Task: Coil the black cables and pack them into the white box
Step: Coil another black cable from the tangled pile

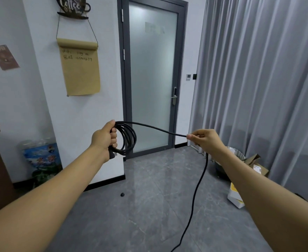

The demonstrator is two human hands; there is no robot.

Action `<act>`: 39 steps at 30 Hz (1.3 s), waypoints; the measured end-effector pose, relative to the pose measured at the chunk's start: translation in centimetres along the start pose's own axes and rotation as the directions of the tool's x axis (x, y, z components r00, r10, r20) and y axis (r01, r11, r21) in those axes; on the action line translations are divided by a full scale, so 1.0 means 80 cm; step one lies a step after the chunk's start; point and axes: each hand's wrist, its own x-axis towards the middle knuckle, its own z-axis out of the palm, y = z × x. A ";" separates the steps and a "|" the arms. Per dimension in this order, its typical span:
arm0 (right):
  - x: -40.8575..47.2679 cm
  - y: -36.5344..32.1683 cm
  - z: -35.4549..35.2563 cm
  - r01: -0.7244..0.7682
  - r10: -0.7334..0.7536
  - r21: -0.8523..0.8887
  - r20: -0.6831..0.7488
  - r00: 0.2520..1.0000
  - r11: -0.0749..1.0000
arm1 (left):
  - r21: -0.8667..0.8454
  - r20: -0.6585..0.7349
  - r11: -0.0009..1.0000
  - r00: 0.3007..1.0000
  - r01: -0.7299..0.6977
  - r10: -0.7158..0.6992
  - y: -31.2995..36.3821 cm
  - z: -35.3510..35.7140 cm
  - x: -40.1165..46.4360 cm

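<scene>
My left hand [105, 138] grips several loops of a black cable [129, 138], held up at chest height; the cable's plug end sticks out below the fist. From the coil a straight length of cable runs right to my right hand [203, 140], which pinches it between thumb and fingers. Below my right hand the cable drops to the grey floor and trails off the bottom edge of the view. A white box [236, 196] with a yellow patch lies on the floor at the right, partly hidden behind my right forearm.
A frosted glass door [152, 79] stands ahead, grey curtains [258, 70] to the right. An open cardboard box [257, 164] and a round metal object [235, 153] sit by the curtains. A small black object [122, 194] lies on the floor. Bottles in a printed pack [40, 157] stand at the left wall.
</scene>
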 end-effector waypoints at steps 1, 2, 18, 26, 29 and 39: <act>-0.001 0.004 -0.001 -0.008 0.008 0.009 -0.001 1.000 1.000 | -0.023 -0.021 1.000 1.000 -0.002 0.002 0.003 -0.002 0.001; -0.001 0.008 -0.002 -0.021 0.021 0.027 0.001 1.000 0.999 | -0.041 -0.043 0.999 0.999 -0.010 0.008 0.007 -0.005 0.003; -0.011 -0.081 0.063 0.462 -0.289 -0.630 0.362 0.886 0.624 | 0.400 0.024 0.850 0.931 -0.342 0.363 -0.004 0.024 0.002; -0.018 -0.118 0.075 0.456 -0.332 -0.256 0.408 0.851 0.853 | 0.540 0.239 0.730 0.908 -0.418 0.344 -0.022 0.051 -0.025; -0.016 -0.120 0.074 0.416 -0.343 -0.198 0.317 0.884 0.888 | 0.561 0.351 0.693 0.888 -0.453 0.297 -0.025 0.057 -0.030; -0.005 -0.097 0.060 0.228 -0.198 -0.169 0.181 0.963 0.959 | 0.403 0.502 0.886 0.865 -0.229 -0.004 -0.033 0.062 -0.046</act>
